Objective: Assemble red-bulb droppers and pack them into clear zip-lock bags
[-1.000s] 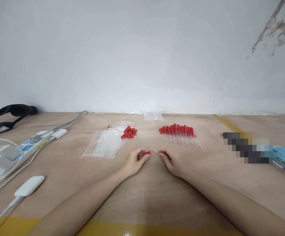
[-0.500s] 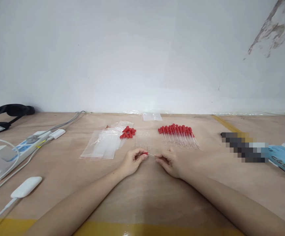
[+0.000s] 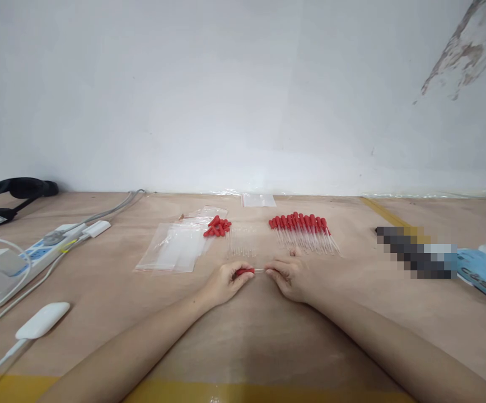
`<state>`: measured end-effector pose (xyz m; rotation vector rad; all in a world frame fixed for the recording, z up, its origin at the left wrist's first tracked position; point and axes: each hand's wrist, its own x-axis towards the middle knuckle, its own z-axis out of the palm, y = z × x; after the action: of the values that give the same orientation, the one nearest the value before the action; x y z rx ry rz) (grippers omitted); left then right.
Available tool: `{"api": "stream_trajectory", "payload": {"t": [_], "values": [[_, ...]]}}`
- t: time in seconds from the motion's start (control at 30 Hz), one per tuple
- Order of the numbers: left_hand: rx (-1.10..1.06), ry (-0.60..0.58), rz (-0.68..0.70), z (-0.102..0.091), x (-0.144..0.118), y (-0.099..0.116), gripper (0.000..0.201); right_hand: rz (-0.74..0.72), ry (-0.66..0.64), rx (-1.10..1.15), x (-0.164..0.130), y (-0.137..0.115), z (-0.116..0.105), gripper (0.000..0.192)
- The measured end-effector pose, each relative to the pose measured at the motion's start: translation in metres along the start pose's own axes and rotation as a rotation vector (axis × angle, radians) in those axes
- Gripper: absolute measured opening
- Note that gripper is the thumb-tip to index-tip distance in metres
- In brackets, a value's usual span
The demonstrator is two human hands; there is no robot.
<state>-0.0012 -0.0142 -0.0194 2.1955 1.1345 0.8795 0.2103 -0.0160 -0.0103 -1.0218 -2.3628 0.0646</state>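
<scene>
Between thumb and fingers, my left hand (image 3: 226, 282) grips a red rubber dropper bulb (image 3: 245, 272). A thin clear glass tube (image 3: 259, 270) runs from the bulb's right end into the pinch of my right hand (image 3: 288, 276). Whether the tube sits inside the bulb or only touches it, I cannot tell. Beyond my left hand lie a small heap of loose red bulbs (image 3: 216, 226) and several bare glass tubes (image 3: 242, 242). Past my right hand is a row of droppers (image 3: 304, 230), red bulbs at the far end and clear tubes toward me.
Clear zip bags (image 3: 169, 249) lie left of the loose bulbs, another bag (image 3: 258, 200) by the wall. At the left are a power strip (image 3: 37, 254), a white charger (image 3: 43, 320) and a black strapped object (image 3: 24, 187). A blue packet (image 3: 484, 274) lies right.
My left hand has turned and lowered slightly, so more of the red bulb shows. Bulb and tube now lie nearly level instead of slanting. My right hand has barely shifted.
</scene>
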Motion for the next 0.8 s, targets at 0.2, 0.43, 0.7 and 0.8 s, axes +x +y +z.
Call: {"api": "stream_trajectory", "payload": {"t": [0.2,0.43,0.7,0.8], "values": [[0.044,-0.010,0.074,-0.001,-0.001,0.003,0.017,0.013,-0.049,-0.005,0.003,-0.004,0.006,0.026],[0.069,-0.023,0.109,-0.002,0.000,0.001,0.016,0.040,-0.136,-0.017,0.006,-0.006,0.012,0.028],[0.268,0.202,0.175,-0.032,0.015,-0.009,0.032,0.257,-0.182,0.157,0.028,-0.002,-0.015,0.028],[0.412,0.416,0.057,-0.048,0.024,-0.031,0.027,0.493,-0.114,0.157,0.042,0.017,-0.021,0.032]]}}
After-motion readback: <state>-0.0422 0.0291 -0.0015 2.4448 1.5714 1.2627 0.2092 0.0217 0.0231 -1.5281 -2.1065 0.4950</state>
